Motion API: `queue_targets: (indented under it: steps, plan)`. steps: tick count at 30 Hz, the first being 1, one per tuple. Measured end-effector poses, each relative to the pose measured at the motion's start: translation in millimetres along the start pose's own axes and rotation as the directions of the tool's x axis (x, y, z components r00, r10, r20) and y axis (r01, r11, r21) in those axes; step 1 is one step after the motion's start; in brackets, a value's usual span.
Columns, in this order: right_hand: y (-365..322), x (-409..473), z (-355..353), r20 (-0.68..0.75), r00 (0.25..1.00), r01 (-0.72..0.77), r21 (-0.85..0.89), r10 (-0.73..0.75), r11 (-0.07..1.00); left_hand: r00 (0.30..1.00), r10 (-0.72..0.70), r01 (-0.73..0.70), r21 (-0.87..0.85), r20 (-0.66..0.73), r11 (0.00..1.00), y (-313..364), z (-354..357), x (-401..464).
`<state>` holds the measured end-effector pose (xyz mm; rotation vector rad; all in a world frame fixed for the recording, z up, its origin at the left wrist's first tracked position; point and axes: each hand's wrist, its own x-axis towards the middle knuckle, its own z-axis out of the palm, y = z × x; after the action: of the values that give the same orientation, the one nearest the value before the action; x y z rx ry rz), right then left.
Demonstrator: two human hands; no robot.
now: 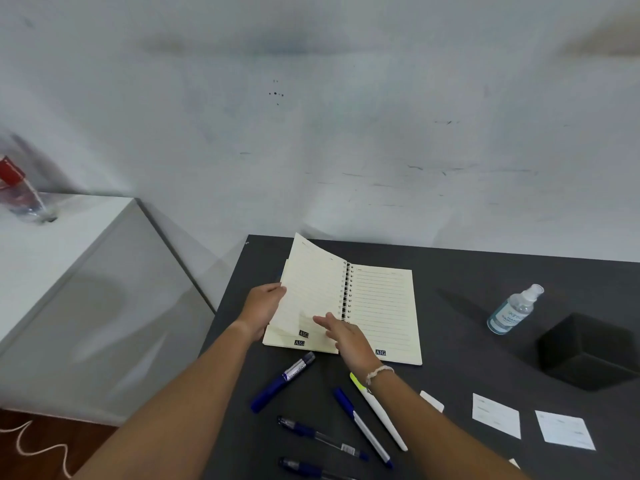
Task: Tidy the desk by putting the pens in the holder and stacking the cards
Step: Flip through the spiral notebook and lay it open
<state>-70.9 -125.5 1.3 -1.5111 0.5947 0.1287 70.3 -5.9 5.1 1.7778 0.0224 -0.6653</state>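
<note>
My dark surface (pixel 467 282) runs from the wall down toward me, its left edge falling away beside a white cabinet (pixel 69 271) at nine o'clock. At the surface's twelve o'clock lies an open spiral notebook (pixel 381 306). My left hand (pixel 261 308) grips the outer edge of its left pages, fingers curled round the lifted sheets, arm reaching in from seven o'clock. My right hand (pixel 346 336) lies with fingers straight and relaxed, fingertips touching the left page near the spine, wrist crossing the notebook's near edge. The black holder (pixel 585 351) stands at three o'clock, a spray bottle (pixel 516 310) just beyond it. Open surface lies between notebook and bottle. At six o'clock the pens lie loose: a blue marker (pixel 282 382), a white highlighter (pixel 379 412), a blue-capped pen (pixel 362 426), two more blue pens (pixel 322 438) nearer me. The cards (pixel 496 415) lie apart at four o'clock.
</note>
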Motion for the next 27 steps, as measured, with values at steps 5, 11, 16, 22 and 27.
queue_targets:
  steps: [5, 11, 16, 22, 27]
  plan:
    - [15, -6, -22, -0.16, 0.985, 0.045, -0.14, -0.067, 0.989, 0.995, 0.073, -0.066, 0.111, -0.063, 0.992, -5, -3, -5]
    - [38, -7, -46, -0.242, 0.955, 0.039, -0.469, -0.171, 0.882, 0.977, 0.207, -0.169, 0.431, -0.044, 0.886, -14, -3, -8]
    - [49, -5, -60, -0.256, 0.941, -0.028, -0.71, -0.221, 0.703, 0.978, 0.209, -0.163, 0.627, 0.0, 0.762, -24, -3, -4]
    - [60, -3, -67, -0.255, 0.949, -0.104, -0.805, -0.183, 0.584, 0.976, 0.198, -0.193, 0.781, 0.091, 0.594, -36, -3, -7]
    - [67, -3, -70, -0.238, 0.958, -0.126, -0.851, -0.161, 0.509, 0.971, 0.16, -0.236, 0.838, 0.18, 0.492, -45, -6, -7]
